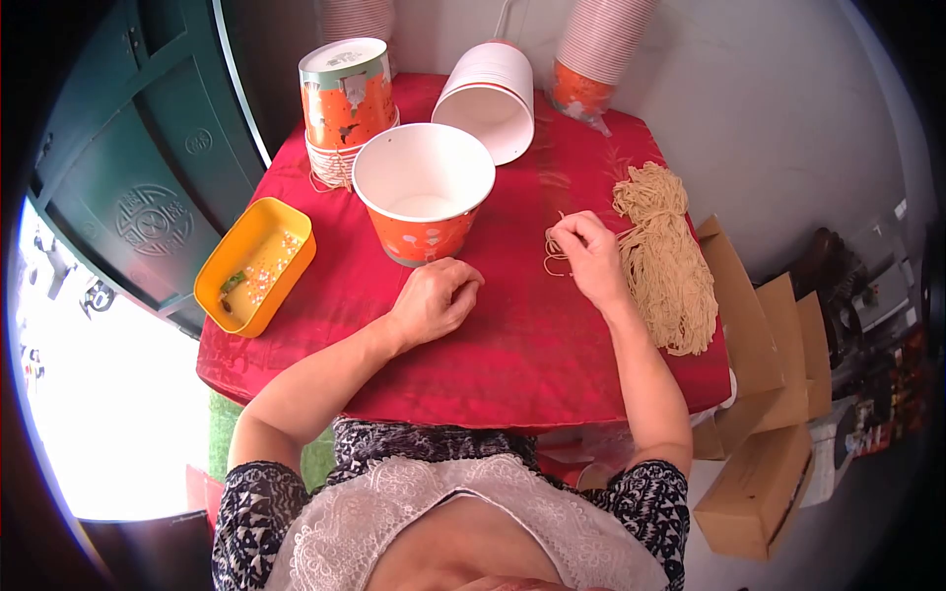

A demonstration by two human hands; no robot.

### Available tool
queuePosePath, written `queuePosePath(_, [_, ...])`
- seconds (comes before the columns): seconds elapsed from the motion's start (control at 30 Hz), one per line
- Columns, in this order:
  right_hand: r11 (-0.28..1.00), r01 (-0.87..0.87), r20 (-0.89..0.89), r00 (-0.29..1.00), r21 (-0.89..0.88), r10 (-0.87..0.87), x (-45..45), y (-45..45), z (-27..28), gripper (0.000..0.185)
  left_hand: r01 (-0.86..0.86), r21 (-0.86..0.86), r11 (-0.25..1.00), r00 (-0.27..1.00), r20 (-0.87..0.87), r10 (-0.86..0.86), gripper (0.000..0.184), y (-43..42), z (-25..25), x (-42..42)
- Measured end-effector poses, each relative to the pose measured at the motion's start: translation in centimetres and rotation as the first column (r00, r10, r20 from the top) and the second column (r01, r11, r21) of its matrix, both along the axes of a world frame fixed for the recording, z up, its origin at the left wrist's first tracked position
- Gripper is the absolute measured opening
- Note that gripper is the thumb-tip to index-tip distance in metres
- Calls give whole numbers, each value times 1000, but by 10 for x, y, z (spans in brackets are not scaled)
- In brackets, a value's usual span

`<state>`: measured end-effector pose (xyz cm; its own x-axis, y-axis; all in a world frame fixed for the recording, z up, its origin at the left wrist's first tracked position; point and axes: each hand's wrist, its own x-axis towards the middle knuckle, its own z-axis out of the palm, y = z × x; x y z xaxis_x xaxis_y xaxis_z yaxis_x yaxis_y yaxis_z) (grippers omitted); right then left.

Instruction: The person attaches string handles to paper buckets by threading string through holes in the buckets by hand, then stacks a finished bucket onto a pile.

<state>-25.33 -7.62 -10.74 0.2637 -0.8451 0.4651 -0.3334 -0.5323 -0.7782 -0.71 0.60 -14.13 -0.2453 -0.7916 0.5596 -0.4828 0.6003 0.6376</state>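
Note:
My right hand (591,258) is pinched on a thin beige string (555,258), whose loose end curls on the red cloth. Just beside it lies a thick bundle of beige string (672,276), gathered narrow near its top. My left hand (437,300) rests on the cloth with its fingers curled; anything inside them is hidden. Right behind that hand stands an orange-and-white paper bucket (419,234), upright, its white inside showing. At the back left, an upside-down stack of similar buckets (347,108) has string hanging around its lower rims.
The table has a red cloth (473,379). A yellow tub (258,266) with small bits inside sits at the left. Behind are a tipped stack of white buckets (488,103) and a tall stack (601,49) against the wall. Cardboard boxes (754,483) stand at the right.

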Motion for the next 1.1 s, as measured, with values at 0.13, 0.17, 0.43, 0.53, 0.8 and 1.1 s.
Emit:
queuePosePath(0.13, [993,89,-234,967,-83,-106,-28,-4,-3,5,8,26,1000,1000,16,-9,6,-2,-4,1])
queuePosePath(0.17, [990,90,-291,950,-105,-117,-32,-1,-4,4,9,37,999,1000,23,-10,7,-2,-4,1])
queuePosePath(0.43, [989,-18,-603,794,-148,-76,-38,6,-25,10,38,16,999,999,29,-39,7,-3,-9,1])
queuePosePath(0.53, [983,-25,-602,794,-179,-90,-33,4,-29,12,28,42,999,999,28,-29,7,-1,-5,0])
queuePosePath(0.8, [950,-109,-589,803,-292,-89,3,24,-25,9,94,434,896,984,-179,-16,16,0,-6,-3])
queuePosePath(1.1, [772,-238,-449,891,-589,-68,80,61,-23,18,562,767,311,759,-627,173,33,-10,7,13])
